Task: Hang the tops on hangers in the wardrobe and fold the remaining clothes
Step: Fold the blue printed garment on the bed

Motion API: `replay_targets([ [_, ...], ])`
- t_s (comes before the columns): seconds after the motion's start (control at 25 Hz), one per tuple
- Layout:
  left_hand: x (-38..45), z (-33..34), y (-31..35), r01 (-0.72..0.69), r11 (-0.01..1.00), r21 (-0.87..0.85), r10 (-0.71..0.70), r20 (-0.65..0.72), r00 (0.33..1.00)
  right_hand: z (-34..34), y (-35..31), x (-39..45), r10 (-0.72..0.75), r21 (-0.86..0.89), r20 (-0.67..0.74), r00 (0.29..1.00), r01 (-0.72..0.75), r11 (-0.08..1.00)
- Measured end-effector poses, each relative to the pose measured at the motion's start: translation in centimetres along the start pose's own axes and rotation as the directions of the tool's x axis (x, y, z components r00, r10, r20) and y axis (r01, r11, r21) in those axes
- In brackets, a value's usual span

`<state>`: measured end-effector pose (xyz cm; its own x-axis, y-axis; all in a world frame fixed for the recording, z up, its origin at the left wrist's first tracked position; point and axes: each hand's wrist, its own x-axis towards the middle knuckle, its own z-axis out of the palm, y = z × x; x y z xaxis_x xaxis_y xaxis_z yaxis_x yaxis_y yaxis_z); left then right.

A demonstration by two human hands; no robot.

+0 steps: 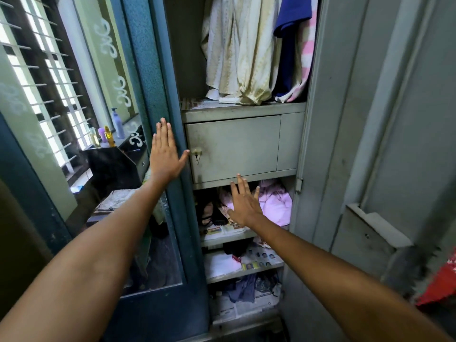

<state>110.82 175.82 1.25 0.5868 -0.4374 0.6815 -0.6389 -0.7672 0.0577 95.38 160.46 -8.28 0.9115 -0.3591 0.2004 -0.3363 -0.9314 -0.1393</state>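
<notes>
Two bare arms reach toward an open grey metal wardrobe [328, 119].

The left hand [164, 154] lies flat, fingers straight and together, against the dark blue mirrored door [158, 95]. The right hand [244, 203], fingers spread and holding nothing, hovers before the shelf under a locked compartment [234, 146], where pink clothes [276, 203] lie crumpled. Up in the hanging space are a cream top [237, 50], a blue top [291, 33] and a pink striped one [308, 45]. Lower shelves hold more loose clothes on newspaper.

shelf [229, 236]: pink cloth [276, 206], newspaper [222, 229] | lower shelf [246, 274]: papers [222, 264]
</notes>
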Motion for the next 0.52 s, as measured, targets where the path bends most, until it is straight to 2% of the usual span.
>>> replay_targets([
  [0.16,-3.8,-3.1,1.5,0.071,0.997,-0.009,-0.068,0.189,0.98,-2.7,0.8,-4.0,-0.01,0.058,0.023,1.0,0.009,0.998],
  [0.32,-10.2,-4.9,6.9,0.118,0.981,-0.153,-0.064,0.317,0.946,-4.8,2.0,-9.8,-0.049,0.138,0.064,0.997,0.04,0.99],
  [0.4,-13.9,-5.9,11.0,0.101,0.965,-0.242,-0.018,0.324,0.946,-5.3,3.0,-14.2,-0.073,0.164,0.019,0.997,0.069,0.984],
  [0.52,-18.7,-7.2,17.9,0.029,0.921,-0.389,0.097,0.301,0.949,-5.0,5.3,-21.1,-0.103,0.196,-0.138,0.985,0.129,0.972],
])
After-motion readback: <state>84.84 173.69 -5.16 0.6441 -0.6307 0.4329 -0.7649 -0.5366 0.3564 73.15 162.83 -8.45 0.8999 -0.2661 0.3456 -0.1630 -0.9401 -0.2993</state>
